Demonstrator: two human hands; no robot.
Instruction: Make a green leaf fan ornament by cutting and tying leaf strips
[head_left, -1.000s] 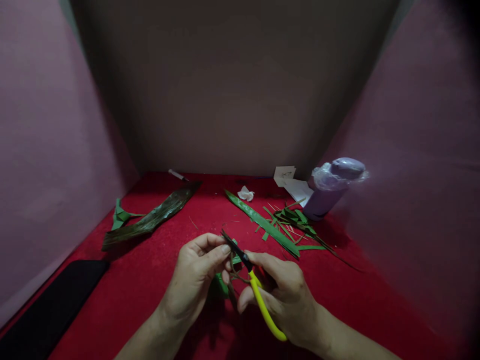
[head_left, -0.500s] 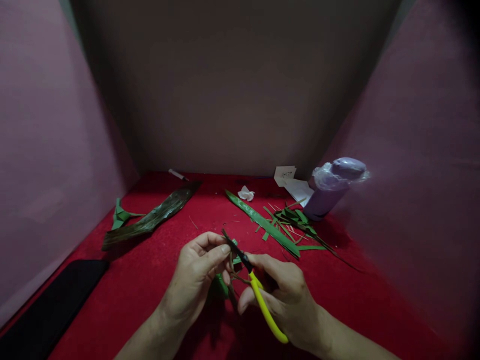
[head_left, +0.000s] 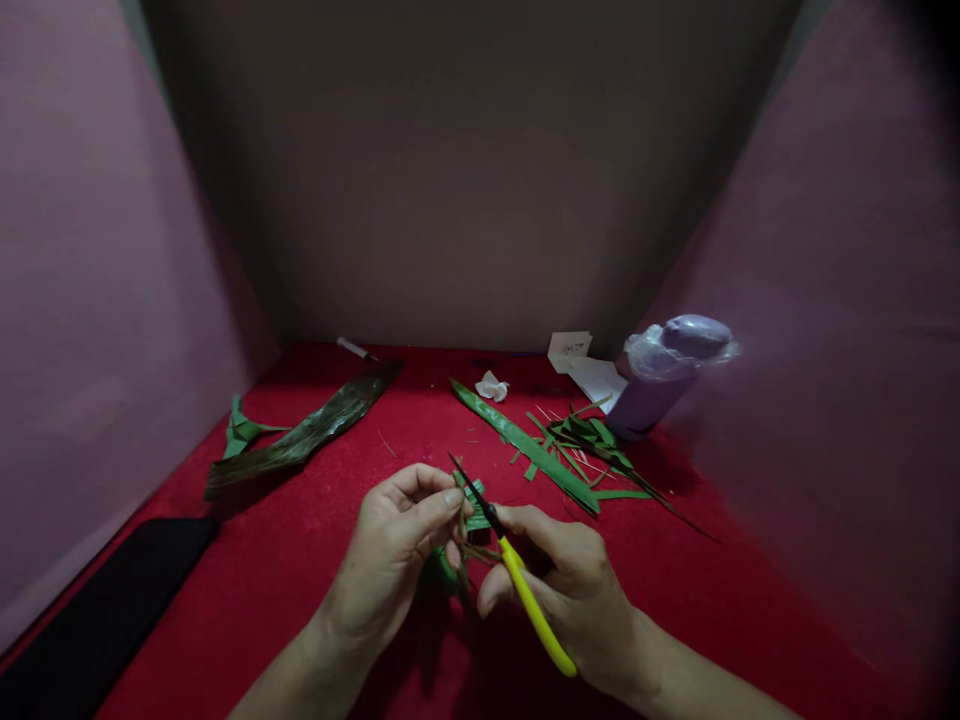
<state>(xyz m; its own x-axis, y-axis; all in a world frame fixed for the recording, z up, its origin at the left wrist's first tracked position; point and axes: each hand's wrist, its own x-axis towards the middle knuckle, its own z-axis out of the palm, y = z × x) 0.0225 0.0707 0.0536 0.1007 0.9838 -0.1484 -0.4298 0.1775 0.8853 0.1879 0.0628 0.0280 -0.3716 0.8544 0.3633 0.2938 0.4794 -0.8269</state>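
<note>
My left hand pinches a small folded green leaf piece with thin brown strands hanging from it, just above the red cloth. My right hand grips yellow-handled scissors; their black blades point up and left and lie against the leaf piece beside my left fingertips. Both hands are closed and almost touch at the front middle.
A long dark leaf and a folded green piece lie at the left. A green leaf strip and several cuttings lie right of centre, near a lilac bottle, white papers and a pen. A black object sits front left.
The scissors' handles have closed a little and the blades have shifted slightly right against the leaf piece. Both hands otherwise hold their places.
</note>
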